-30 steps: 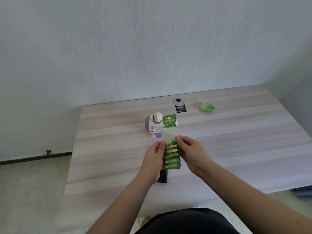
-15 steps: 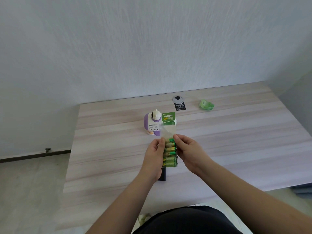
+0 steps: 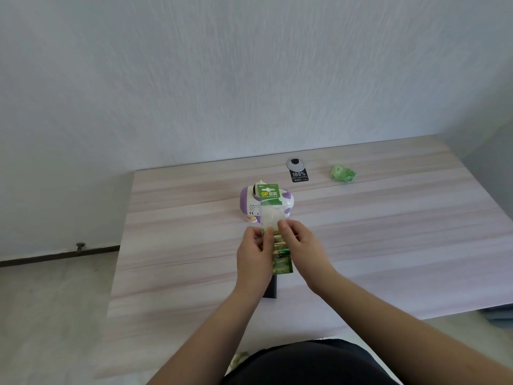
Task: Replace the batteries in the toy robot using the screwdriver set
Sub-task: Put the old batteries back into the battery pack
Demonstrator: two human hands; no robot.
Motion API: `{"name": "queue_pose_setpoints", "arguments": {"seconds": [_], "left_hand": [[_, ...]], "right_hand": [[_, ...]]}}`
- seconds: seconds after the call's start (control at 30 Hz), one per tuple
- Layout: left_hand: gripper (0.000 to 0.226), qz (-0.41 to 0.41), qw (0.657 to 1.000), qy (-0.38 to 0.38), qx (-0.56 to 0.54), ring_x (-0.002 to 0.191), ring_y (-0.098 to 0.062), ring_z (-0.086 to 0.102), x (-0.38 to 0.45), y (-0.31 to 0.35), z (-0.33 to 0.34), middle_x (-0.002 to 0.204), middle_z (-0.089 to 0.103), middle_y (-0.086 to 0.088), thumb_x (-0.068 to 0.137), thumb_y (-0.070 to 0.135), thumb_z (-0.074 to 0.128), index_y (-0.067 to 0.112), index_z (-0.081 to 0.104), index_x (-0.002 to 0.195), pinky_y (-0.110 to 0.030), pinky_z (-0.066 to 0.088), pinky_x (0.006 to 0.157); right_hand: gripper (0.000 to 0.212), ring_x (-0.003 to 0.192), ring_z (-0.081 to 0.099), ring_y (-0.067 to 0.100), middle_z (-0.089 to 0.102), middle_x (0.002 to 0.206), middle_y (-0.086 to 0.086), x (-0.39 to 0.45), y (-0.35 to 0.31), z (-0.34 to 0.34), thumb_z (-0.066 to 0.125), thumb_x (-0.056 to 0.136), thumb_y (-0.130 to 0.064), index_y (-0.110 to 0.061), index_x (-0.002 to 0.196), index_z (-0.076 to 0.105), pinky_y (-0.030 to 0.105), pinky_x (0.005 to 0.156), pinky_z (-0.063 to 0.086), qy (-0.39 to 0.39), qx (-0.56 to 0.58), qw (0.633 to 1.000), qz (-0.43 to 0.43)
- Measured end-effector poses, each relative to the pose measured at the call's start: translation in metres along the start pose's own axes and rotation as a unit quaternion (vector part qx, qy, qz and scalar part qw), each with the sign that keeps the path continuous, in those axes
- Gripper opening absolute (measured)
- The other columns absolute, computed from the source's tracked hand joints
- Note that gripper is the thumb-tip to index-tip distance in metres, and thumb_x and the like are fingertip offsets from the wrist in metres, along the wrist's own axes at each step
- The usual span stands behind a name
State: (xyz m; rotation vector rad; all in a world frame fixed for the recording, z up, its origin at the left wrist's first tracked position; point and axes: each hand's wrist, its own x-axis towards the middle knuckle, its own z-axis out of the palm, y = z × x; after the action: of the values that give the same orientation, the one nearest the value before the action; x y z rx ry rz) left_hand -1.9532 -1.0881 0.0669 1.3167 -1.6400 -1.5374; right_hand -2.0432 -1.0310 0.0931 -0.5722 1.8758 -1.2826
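A green battery pack (image 3: 281,250) with a clear plastic top and a green header card is held above the table between both hands. My left hand (image 3: 254,255) grips its left edge and my right hand (image 3: 301,245) pinches its right edge near the top. Several green and gold batteries show inside the pack. The white and purple toy robot (image 3: 251,208) lies on the table just behind the pack, partly hidden by the card. A black box (image 3: 270,289), perhaps the screwdriver set, lies under my left wrist.
The wooden table (image 3: 388,232) stands against a white wall. A black tag with a silver disc (image 3: 297,170) and a crumpled green wrapper (image 3: 342,173) lie near the table's back edge. The floor lies to the left.
Both hands have kept hold of the battery pack and shifted slightly; my right fingers have moved in over the top of the batteries. The camera view has tilted a little.
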Motion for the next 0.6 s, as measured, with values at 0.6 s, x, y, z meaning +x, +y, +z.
{"name": "queue_pose_setpoints", "arguments": {"seconds": [0.6], "left_hand": [[0.023,-0.155,0.967,-0.091,-0.183,0.092,-0.032,0.069,0.009,-0.001,-0.012,0.103,0.069,-0.017,0.099,0.030,0.052,0.008,0.058,0.101,-0.054,0.057,0.084]], "right_hand": [[0.013,0.088,0.071,0.019,0.075,0.092,0.003,0.012,0.007,-0.003,0.063,0.093,-0.022,-0.019,0.100,0.073,0.032,0.078,0.059,-0.008,0.098,0.994,0.051]]}}
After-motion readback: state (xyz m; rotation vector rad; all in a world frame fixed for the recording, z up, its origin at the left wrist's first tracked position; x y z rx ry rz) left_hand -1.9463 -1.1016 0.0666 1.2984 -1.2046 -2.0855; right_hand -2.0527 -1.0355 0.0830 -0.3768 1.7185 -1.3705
